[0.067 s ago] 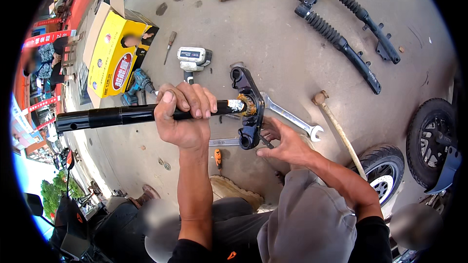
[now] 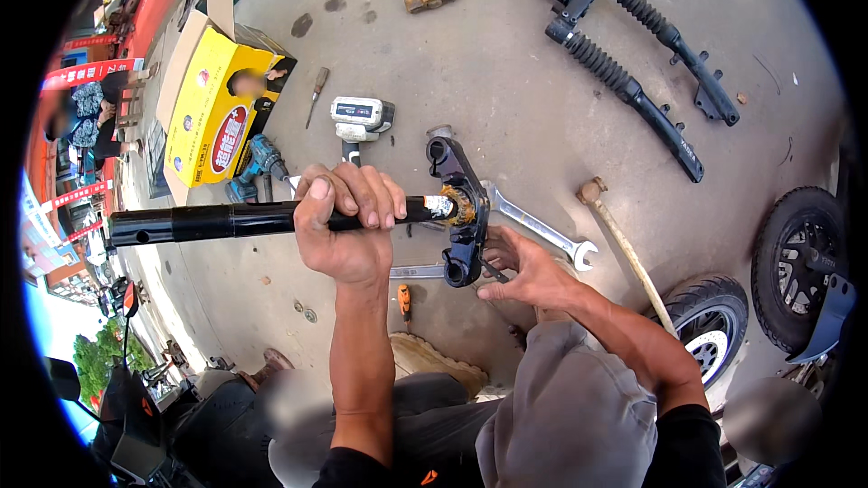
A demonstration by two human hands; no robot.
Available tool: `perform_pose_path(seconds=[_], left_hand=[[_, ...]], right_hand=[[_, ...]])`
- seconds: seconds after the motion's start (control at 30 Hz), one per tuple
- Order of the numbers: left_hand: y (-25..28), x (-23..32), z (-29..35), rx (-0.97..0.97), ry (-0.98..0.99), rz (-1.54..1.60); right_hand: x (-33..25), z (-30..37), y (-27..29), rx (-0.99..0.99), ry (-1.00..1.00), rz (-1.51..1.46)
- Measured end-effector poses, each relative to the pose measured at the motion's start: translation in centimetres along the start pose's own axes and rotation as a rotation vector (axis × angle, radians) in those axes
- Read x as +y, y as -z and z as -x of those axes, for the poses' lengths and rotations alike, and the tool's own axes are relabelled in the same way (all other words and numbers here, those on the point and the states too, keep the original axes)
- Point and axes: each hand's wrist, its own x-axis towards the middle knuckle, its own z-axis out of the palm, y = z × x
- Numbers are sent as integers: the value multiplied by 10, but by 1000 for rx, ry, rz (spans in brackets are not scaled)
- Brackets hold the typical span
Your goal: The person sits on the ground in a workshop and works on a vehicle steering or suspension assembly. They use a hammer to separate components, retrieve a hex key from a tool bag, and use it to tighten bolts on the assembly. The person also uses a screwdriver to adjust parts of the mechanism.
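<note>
Both hands work on one part: the left hand [image 2: 348, 217] is wrapped tight around a long black metal steering tube [image 2: 217, 220] held level above the floor, while the right hand [image 2: 529, 271] pinches the lower end of the black forked bracket [image 2: 461, 212] fixed at the tube's rusty collar. Below lies a stained grey concrete floor [image 2: 506, 81], outdoors, with a yellow cardboard box [image 2: 212, 117], a blue power drill [image 2: 258, 163], a chrome open-ended spanner [image 2: 542, 230], a wooden-handled hammer [image 2: 624, 248] and two black sprung fork legs [image 2: 633, 81]. Rubber tyres [image 2: 796, 262] are cut off at the right edge; the right fingertips are partly hidden behind the bracket.
</note>
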Motion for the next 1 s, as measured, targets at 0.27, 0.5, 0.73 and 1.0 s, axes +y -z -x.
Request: perform_pose_path(seconds=[0.27,0.5,0.73,1.0], left_hand=[[-12,4,-5,25,-116,-71],[-14,12,5,49,-99,-76],[-48,8,16,259,-117,-205],[-31,8,-2,312,-17,-431]], right_hand=[[-16,-10,9,-103,-110,-774],[14,-13,16,72,-173,-838],[5,2,2,-82,-165,-824],[-20,-8,40,107,9,-441]])
